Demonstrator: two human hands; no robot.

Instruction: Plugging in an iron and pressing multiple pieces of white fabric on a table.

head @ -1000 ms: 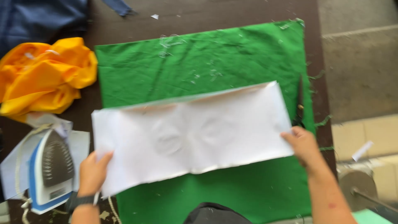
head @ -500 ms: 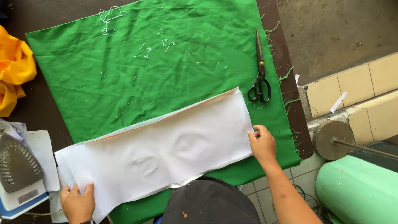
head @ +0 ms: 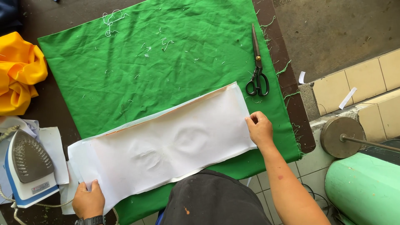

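Observation:
A long white fabric strip [head: 166,141] lies slanted across the near part of a green cloth [head: 158,62] spread over a dark table. My left hand [head: 88,202] pinches the strip's lower left corner; a dark watch sits on that wrist. My right hand [head: 260,129] grips the strip's right edge. A thin orange edge shows along the strip's upper side. Faint creases mark the strip's middle.
Black scissors [head: 257,68] lie on the green cloth's right edge. A crumpled yellow cloth [head: 18,75] sits at far left. A blue and white iron [head: 27,166] rests soleplate up at lower left. A pale green machine body [head: 362,187] and round metal disc [head: 339,136] stand at right.
The view has shifted right and tilted, bringing the scissors and green machine into sight. Both hands still hold the white strip, which now lies nearer the table's front edge.

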